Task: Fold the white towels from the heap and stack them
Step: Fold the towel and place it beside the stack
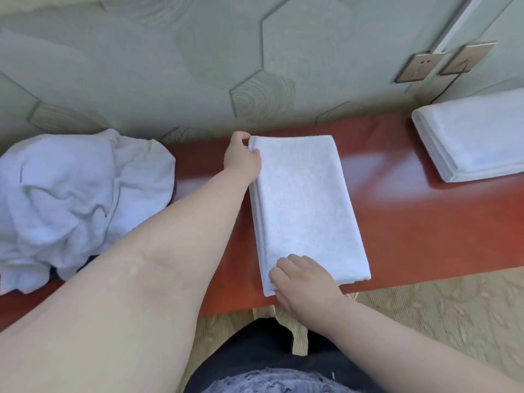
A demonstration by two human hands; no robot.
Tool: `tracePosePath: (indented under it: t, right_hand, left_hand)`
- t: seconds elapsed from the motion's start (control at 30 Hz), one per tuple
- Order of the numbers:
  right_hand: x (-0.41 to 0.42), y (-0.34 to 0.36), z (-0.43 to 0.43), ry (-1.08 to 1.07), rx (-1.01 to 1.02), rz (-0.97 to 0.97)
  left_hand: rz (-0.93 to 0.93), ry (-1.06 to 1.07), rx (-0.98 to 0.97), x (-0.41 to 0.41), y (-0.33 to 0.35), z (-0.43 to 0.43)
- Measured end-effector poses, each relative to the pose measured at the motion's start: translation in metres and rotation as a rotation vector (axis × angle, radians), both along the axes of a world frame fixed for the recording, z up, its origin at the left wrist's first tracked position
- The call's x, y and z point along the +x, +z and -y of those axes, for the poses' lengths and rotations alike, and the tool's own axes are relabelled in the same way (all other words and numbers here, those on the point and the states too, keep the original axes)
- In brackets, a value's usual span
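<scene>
The folded towel [306, 205] is lying in the middle of the frame as a long narrow rectangle, its layered edges running down its left side; the left hand [242, 158] is pinching the upper left corner, thumb and fingers curled round the stacked layers, while the right hand [304, 282] is gripping the lower left corner with its fingers curled down over the cloth; holding both ends of that open edge is probably keeping the layers lined up, either for squaring them or for one more fold or a lift. The heap [76, 199] of crumpled white towels is sitting at the left of the frame, within reach of the left arm; the finished stack [476, 134] is lying at the upper right, well apart from the towel in hand, so the work seems to be passing from left to right.

Everything is resting on a glossy red-brown bench [397, 211] running across the frame against a pale green wall [198, 66] patterned in hexagons; two bronze wall sockets [419, 66] are showing at the upper right; a beige patterned carpet [439, 321] is showing at the lower right.
</scene>
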State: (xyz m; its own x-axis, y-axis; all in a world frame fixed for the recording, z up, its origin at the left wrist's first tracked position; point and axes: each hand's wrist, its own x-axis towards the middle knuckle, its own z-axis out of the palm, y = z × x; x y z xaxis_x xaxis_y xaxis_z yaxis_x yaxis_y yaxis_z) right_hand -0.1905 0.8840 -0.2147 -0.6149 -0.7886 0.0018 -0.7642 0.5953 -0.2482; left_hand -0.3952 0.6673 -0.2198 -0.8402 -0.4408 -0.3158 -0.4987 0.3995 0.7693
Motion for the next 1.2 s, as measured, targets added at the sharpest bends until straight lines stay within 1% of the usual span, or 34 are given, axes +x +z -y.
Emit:
tracePosePath:
  t: [0.1,0.13,0.23,0.3,0.37,0.4,0.43,0.47,0.5,0.53,0.57,0.6,0.63,0.7,0.77,0.83,0.93,1.0,1.07,1.13,1.2]
  right_hand:
    - [0.010,-0.012,0.003,0.021,0.132,-0.022]
    - [0.013,-0.015,0.003,0.012,0.154,-0.008]
    - [0.017,-0.016,-0.005,0.013,0.072,0.016]
    - [0.017,-0.011,-0.015,0.006,-0.007,0.050]
    - [0.008,-0.009,-0.025,-0.113,-0.055,0.087]
    - [-0.001,-0.011,-0.030,-0.203,-0.051,0.089]
    - [-0.011,-0.013,-0.035,-0.300,-0.021,0.088]
    - [-0.022,-0.018,-0.040,-0.383,0.040,0.102]
    - [-0.032,-0.022,-0.045,-0.437,0.118,0.127]
    - [-0.037,-0.027,-0.051,-0.459,0.195,0.156]
    - [-0.038,-0.034,-0.056,-0.452,0.253,0.186]
    - [-0.034,-0.041,-0.061,-0.428,0.286,0.202]
    - [-0.026,-0.045,-0.064,-0.389,0.306,0.214]
    - [-0.011,-0.047,-0.067,-0.254,0.306,0.233]
    - [-0.017,-0.040,-0.072,-0.133,0.247,0.260]
    - [-0.053,-0.029,-0.074,-0.147,0.194,0.269]
    - [-0.134,-0.021,-0.071,-0.251,0.242,0.234]
    - [-0.188,-0.026,-0.069,-0.236,0.298,0.198]
    - [-0.234,-0.036,-0.070,-0.195,0.353,0.209]
    - [-0.267,-0.042,-0.070,-0.150,0.386,0.197]
    - [-0.281,-0.039,-0.063,-0.150,0.385,0.188]
  left_hand:
    - [0.128,-0.055,-0.043,0.011,-0.004,0.005]
    - [0.141,-0.065,-0.074,0.017,-0.007,0.006]
    - [0.201,-0.089,-0.148,0.032,-0.012,0.001]
    - [0.244,-0.106,-0.155,0.041,-0.012,-0.006]
    - [0.245,-0.106,-0.179,0.048,-0.012,-0.015]
    - [0.227,-0.111,-0.249,0.051,-0.013,-0.020]
    - [0.182,-0.145,-0.378,0.054,-0.013,-0.026]
    - [0.109,-0.215,-0.528,0.056,-0.015,-0.035]
    - [0.041,-0.339,-0.649,0.060,-0.019,-0.044]
    - [0.005,-0.510,-0.733,0.065,-0.023,-0.056]
    - [0.011,-0.690,-0.771,0.072,-0.028,-0.065]
    - [0.048,-0.823,-0.787,0.078,-0.035,-0.071]
    - [0.098,-0.883,-0.792,0.083,-0.040,-0.075]
    - [0.144,-0.828,-0.785,0.085,-0.047,-0.070]
    - [0.153,-0.729,-0.786,0.075,-0.050,-0.064]
    - [0.169,-0.647,-0.755,0.059,-0.050,-0.057]
    - [0.202,-0.580,-0.728,0.039,-0.052,-0.043]
    - [0.231,-0.547,-0.701,0.030,-0.051,-0.036]
    - [0.259,-0.517,-0.705,0.022,-0.050,-0.032]
    - [0.285,-0.503,-0.742,0.016,-0.050,-0.030]
    - [0.288,-0.507,-0.746,0.012,-0.046,-0.027]
